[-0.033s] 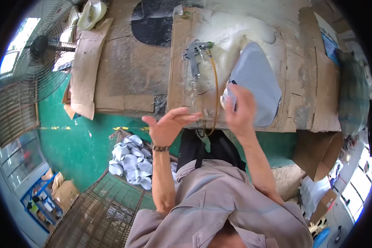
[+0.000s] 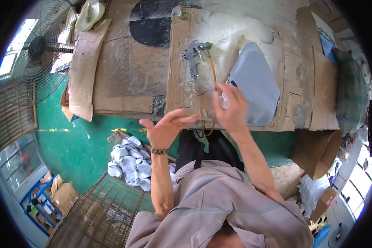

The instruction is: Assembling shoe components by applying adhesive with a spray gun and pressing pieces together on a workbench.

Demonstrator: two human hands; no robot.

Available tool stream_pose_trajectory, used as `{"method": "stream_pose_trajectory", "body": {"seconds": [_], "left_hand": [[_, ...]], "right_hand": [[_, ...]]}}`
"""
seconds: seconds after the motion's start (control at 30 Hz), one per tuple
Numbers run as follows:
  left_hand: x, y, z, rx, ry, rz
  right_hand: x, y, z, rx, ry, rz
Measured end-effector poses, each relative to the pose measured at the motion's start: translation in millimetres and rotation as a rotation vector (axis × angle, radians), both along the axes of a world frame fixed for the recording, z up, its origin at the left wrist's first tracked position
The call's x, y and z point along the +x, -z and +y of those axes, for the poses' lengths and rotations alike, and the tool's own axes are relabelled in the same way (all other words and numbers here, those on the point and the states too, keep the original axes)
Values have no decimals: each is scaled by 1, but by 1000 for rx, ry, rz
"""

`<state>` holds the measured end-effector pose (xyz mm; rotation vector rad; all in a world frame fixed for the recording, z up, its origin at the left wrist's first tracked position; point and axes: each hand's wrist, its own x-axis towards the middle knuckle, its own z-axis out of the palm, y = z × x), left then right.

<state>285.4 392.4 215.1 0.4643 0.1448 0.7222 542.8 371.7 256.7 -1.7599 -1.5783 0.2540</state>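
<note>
My left hand (image 2: 165,128) is held in the air just off the table's front edge, fingers stretched out and thumb apart, with nothing in it. My right hand (image 2: 232,108), a little smeared by motion, hovers beside the lower left edge of a grey-blue rounded triangular fabric piece (image 2: 256,84). Its thumb and bent forefinger stand apart, and I see nothing held. A small white thing at the fabric's edge is partly hidden by this hand. Left of the fabric lies a metal spray gun (image 2: 191,60) with an amber hose (image 2: 213,68) running down past my right fingers.
Cardboard (image 2: 124,78) covers the table, whitish residue under the gun. A black rounded patch (image 2: 151,22) lies farther back. A wire-guarded fan (image 2: 39,47) stands left. Below are a pile of grey-blue pieces (image 2: 130,161) and a wire rack (image 2: 97,211). An open carton (image 2: 318,153) sits right.
My right hand has moved left, off the fabric's edge and toward the hose. My left hand has barely shifted. The gun and the fabric piece lie as before.
</note>
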Motion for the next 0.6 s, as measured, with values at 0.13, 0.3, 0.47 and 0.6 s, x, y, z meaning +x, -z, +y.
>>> {"method": "stream_pose_trajectory", "body": {"seconds": [0.13, 0.3, 0.47, 0.6], "left_hand": [[-10, -10, -10, -136, -157, -64], [1, 63, 45, -262, -333, 154], [34, 149, 88, -380, -292, 569], [49, 158, 89, -407, -373, 701]], "right_hand": [[-26, 66, 80, -364, 155, -70], [-42, 117, 116, -597, 108, -195], [-51, 124, 140, -669, 111, -197], [-30, 101, 142, -648, 238, -82]]}}
